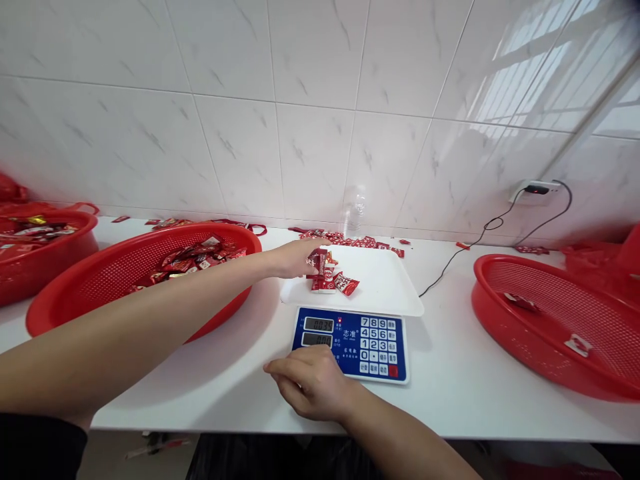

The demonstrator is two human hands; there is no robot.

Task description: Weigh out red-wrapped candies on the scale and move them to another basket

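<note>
My left hand (pixel 296 257) reaches across to the white pan (pixel 385 283) of a blue-faced digital scale (pixel 353 345), its fingers closed on red candy packets (pixel 317 259) just above the pan. A small pile of the same red packets (pixel 334 283) lies on the pan. My right hand (pixel 310 383) rests curled on the white table (pixel 445 393) at the scale's front left corner, and I cannot see anything in it. A large red mesh basket (pixel 125 280) with many red packets stands to the left of the scale.
A second red basket (pixel 555 320) at the right holds two or three packets. A third basket (pixel 35 250) sits at the far left. Loose packets (pixel 350 240) and a clear bottle (pixel 354 212) line the tiled wall. A black cable (pixel 465 250) runs to a wall socket (pixel 536 191).
</note>
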